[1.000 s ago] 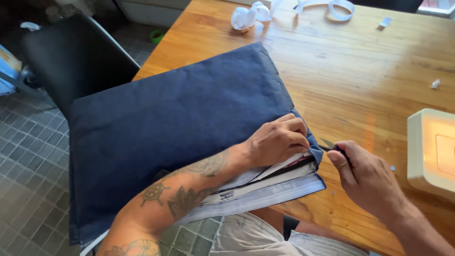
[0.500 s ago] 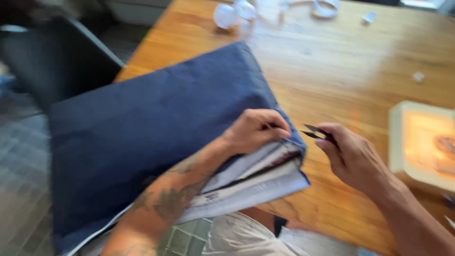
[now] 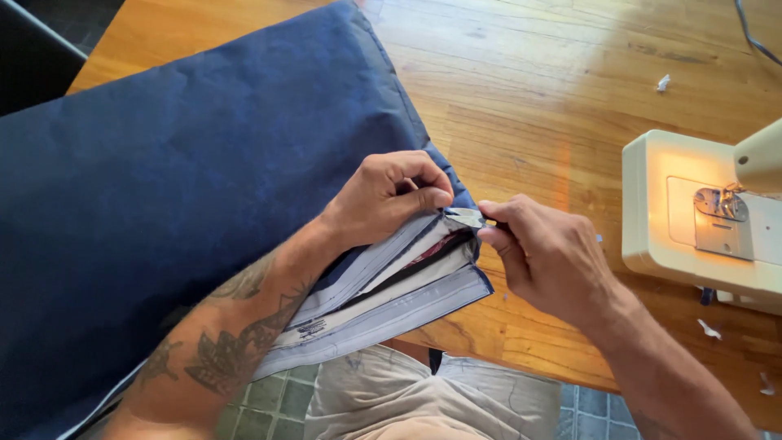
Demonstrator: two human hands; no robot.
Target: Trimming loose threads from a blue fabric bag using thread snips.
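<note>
Navy cushion cover (image 3: pixel 187 163) on wooden table (image 3: pixel 529 90), open edge over the near rim, pale padding layers (image 3: pixel 383 297) showing inside. Left hand (image 3: pixel 383 195) pinching the cover's corner. Right hand (image 3: pixel 546 253) pinched on small snips (image 3: pixel 466 217) at that corner. Cream sewing machine (image 3: pixel 692 212) just right. Tiled floor (image 3: pixel 269 399) below.

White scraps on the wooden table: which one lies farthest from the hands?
The scrap near the top right, alone on bare wood beyond the sewing machine. The others lie below the machine's base, nearer the right hand.
</note>
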